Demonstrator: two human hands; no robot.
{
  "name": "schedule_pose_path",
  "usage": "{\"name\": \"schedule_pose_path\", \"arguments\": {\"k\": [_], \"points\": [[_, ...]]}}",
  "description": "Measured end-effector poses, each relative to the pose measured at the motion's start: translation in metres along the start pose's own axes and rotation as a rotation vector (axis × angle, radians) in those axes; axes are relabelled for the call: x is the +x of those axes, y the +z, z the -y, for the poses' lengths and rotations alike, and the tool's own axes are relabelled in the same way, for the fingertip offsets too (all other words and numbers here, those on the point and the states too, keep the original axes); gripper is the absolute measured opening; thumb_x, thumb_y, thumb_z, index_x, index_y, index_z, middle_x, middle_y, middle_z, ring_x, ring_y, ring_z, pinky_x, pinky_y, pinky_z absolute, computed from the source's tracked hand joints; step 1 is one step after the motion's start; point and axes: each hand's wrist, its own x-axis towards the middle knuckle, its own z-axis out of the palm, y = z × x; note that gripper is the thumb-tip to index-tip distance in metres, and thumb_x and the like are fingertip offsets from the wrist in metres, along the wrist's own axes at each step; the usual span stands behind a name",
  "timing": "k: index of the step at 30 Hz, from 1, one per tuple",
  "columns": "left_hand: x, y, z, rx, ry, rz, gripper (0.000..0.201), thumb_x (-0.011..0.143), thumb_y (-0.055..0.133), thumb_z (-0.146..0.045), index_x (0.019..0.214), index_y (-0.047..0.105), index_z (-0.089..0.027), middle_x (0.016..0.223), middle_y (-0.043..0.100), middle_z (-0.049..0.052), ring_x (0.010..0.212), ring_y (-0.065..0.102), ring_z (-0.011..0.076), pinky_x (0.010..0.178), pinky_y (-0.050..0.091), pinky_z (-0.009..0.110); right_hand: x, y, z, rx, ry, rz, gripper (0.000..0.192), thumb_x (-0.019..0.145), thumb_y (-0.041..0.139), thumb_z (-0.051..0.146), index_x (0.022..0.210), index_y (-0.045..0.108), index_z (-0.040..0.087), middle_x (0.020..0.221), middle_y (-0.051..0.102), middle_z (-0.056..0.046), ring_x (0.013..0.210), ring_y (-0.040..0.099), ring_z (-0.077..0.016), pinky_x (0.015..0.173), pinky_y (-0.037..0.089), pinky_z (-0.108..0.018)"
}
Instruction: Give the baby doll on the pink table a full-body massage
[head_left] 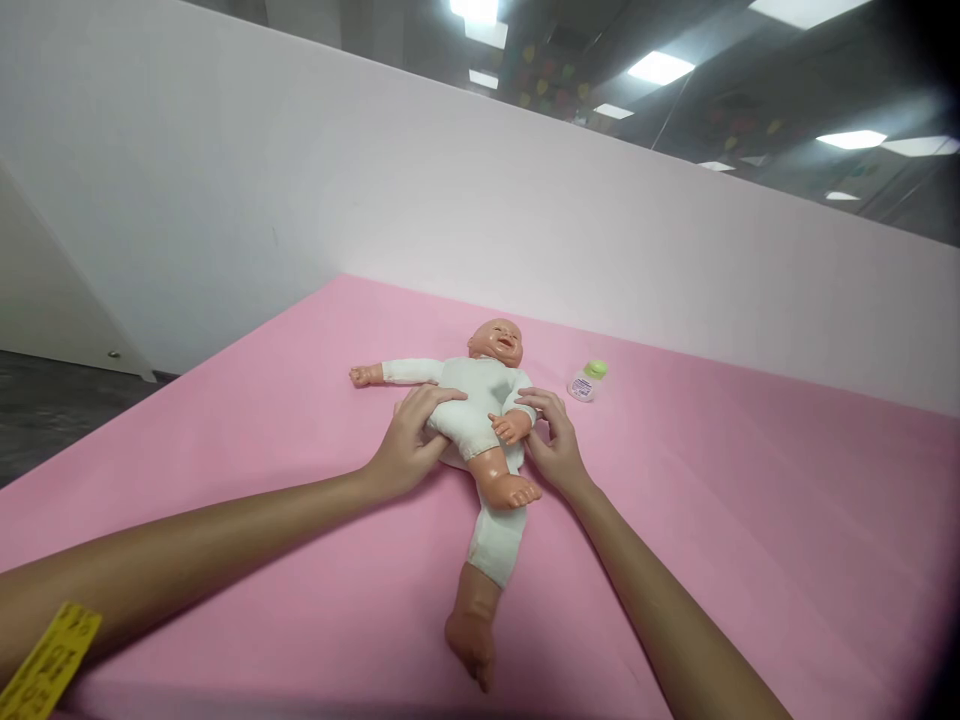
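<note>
A baby doll (480,385) with a white cloth body lies on its back on the pink table, head toward the wall. My left hand (411,440) is closed around the doll's bent leg at the thigh, fingers on top and thumb underneath. That leg crosses over the other leg, which points straight toward me. My right hand (553,440) grips the doll's other side by its bent arm, fingers at the sleeve and thumb close to the doll's hand. The doll's other arm stretches out past my left hand.
A small clear bottle (582,387) with a green cap lies beyond my right hand. The pink table (247,420) meets a white partition (465,200) at the back. A yellow measuring tape (52,655) shows at the lower left.
</note>
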Motion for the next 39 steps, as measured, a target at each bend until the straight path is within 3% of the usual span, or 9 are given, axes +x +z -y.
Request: {"name": "schedule_pose_path", "arguments": {"k": [11,19,27,34,39], "points": [[0.0,0.0003,-0.0009,-0.003,-0.016,0.016,0.049,0.08,0.049,-0.011,0.126,0.06,-0.023,0.125,0.063,0.007,0.124,0.054,0.028,0.108,0.041,0.046,-0.0002,0.0016,-0.001,-0.023,0.007,-0.015,0.044,0.081,0.051,0.007,0.117,0.067,0.027,0.128,0.064,-0.006,0.124,0.054,-0.0269,0.101,0.047,-0.046],[0.0003,-0.0019,-0.0045,-0.033,-0.036,0.022,0.031,0.079,0.049,-0.014,0.107,0.06,-0.021,0.107,0.065,0.006,0.106,0.058,0.0263,0.097,0.046,0.042,-0.0002,0.0024,0.0001,0.031,0.169,-0.029,0.036,0.092,0.057,0.024,0.128,0.063,0.028,0.132,0.063,-0.008,0.123,0.056,-0.0285,0.091,0.052,-0.043],[-0.0005,0.0001,-0.0004,-0.003,-0.023,0.012,0.053,0.077,0.048,-0.01,0.126,0.062,-0.023,0.127,0.064,0.007,0.125,0.054,0.0288,0.111,0.04,0.046,0.0003,0.0014,-0.0006,0.006,0.041,-0.007,0.043,0.086,0.052,0.011,0.121,0.068,0.028,0.129,0.064,-0.006,0.126,0.054,-0.0277,0.105,0.045,-0.049],[0.0,-0.0007,-0.0005,-0.073,-0.028,0.029,0.031,0.08,0.05,-0.013,0.109,0.061,-0.021,0.109,0.066,0.007,0.107,0.059,0.0263,0.101,0.046,0.044,-0.0014,0.004,-0.0043,0.099,0.186,-0.045,0.028,0.098,0.057,0.03,0.125,0.062,0.028,0.129,0.064,-0.008,0.123,0.057,-0.0279,0.093,0.051,-0.043],[0.0007,0.0006,0.0012,-0.094,-0.032,0.026,0.041,0.081,0.052,-0.013,0.12,0.061,-0.022,0.12,0.065,0.007,0.116,0.057,0.0278,0.106,0.043,0.045,-0.001,0.0029,-0.0013,0.03,0.117,-0.032,0.033,0.091,0.055,0.019,0.12,0.066,0.028,0.129,0.065,-0.007,0.124,0.055,-0.0283,0.095,0.05,-0.045]]}}
